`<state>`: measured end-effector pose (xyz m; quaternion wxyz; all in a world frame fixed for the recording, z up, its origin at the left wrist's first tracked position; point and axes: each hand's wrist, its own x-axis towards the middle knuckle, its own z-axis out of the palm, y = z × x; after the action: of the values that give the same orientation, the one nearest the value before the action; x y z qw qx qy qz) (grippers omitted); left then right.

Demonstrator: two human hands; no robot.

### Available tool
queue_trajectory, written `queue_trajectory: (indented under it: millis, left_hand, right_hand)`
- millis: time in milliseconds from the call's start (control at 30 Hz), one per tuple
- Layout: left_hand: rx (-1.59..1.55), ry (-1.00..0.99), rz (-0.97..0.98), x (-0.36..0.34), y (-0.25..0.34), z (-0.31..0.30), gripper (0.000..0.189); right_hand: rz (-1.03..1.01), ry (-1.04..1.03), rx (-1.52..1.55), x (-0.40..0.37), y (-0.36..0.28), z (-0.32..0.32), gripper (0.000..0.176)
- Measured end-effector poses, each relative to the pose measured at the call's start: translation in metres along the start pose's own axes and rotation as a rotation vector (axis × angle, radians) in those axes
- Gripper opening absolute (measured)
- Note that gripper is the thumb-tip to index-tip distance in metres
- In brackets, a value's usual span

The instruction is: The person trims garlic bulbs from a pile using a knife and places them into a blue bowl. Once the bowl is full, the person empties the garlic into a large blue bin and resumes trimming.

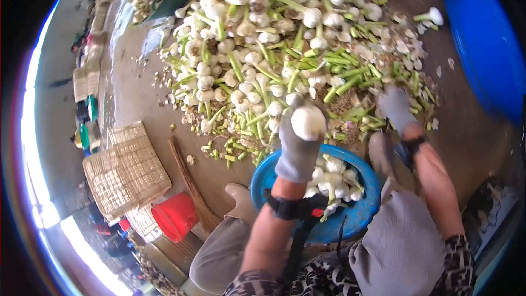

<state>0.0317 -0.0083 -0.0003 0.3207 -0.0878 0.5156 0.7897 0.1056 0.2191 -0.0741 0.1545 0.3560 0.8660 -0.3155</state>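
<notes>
My left hand point(298, 145), in a grey glove, is closed round a large white garlic bulb point(308, 123), held above the far rim of a blue basin point(370, 186). Inside the basin lie several white bulbs point(335, 178) with short stems. My right hand point(395, 107), also gloved and blurred, is low over cut green stems at the right edge of the garlic heap point(241, 49); whether it holds anything is not clear. Loose stem pieces point(350, 79) and papery skins lie between the heap and my right hand.
A large blue tub point(485, 38) stands at the right. On the left are cream plastic crates point(126, 170), a red bucket point(175, 217) and a long brown stick-like object point(189, 186). My knees and boots flank the basin.
</notes>
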Motion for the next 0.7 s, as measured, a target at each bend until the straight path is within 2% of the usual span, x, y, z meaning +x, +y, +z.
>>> queue_trajectory:
  millis: [33,67,100,133,200,267,300,333,367,400,467,500,533,600,667,700]
  left_hand:
    - [0.026,-0.195,-0.054,-0.011,0.023,0.008,0.011]
    - [0.423,-0.464,-0.129,-0.014,0.033,0.006,0.015]
    - [0.997,-0.683,0.239,-0.005,0.011,-0.012,0.026]
    - [0.867,-0.696,-0.362,-0.002,0.028,0.002,0.035]
    - [1.244,-0.649,0.122,0.056,0.016,-0.055,0.037]
    - [1.121,0.104,-0.06,0.095,0.09,-0.019,0.049]
    - [1.242,0.275,0.212,0.123,0.104,-0.03,0.057]
    - [1.317,0.474,0.195,0.143,0.124,-0.022,0.061]
    - [1.307,0.516,0.268,0.178,0.124,-0.045,0.063]
    - [1.314,0.459,0.061,0.199,0.129,-0.047,0.059]
    - [1.193,0.478,0.297,0.205,0.123,-0.044,0.051]
    - [1.276,0.597,0.294,0.196,0.121,-0.035,0.046]
    - [1.117,0.548,0.202,0.177,0.122,-0.025,0.039]
    - [1.019,0.31,0.046,0.195,0.093,-0.089,0.034]
    - [0.939,0.068,0.081,0.151,0.067,-0.098,0.027]
    - [0.898,-0.053,0.086,0.127,0.052,-0.101,0.024]
  right_hand:
    - [-0.058,0.116,-0.017,0.009,0.029,0.005,0.029]
    - [-0.095,0.235,-0.035,0.008,0.051,0.012,0.029]
    - [-0.064,0.223,-0.052,0.007,0.045,0.005,0.03]
    - [-0.033,0.204,-0.07,-0.001,0.036,-0.004,0.03]
    - [-0.004,0.149,-0.011,-0.008,0.041,0.001,0.031]
    - [-0.037,0.105,0.149,0.002,0.059,0.02,0.032]
    - [0.005,0.091,0.175,-0.003,0.045,0.018,0.032]
    - [-0.005,0.08,0.132,-0.004,0.042,0.019,0.031]
    - [-0.015,0.069,0.088,-0.005,0.04,0.019,0.031]
    - [-0.026,0.061,0.042,-0.004,0.037,0.018,0.031]
    - [-0.022,0.051,0.061,-0.01,0.023,0.007,0.032]
    - [-0.028,0.044,0.118,-0.008,0.026,0.008,0.032]
    - [-0.033,0.031,0.173,-0.006,0.032,0.011,0.032]
    - [-0.027,0.036,0.142,-0.002,0.038,0.018,0.03]
    - [-0.034,0.006,0.114,-0.01,0.014,0.008,0.028]
    - [-0.167,0.044,0.162,-0.01,0.012,0.015,0.024]
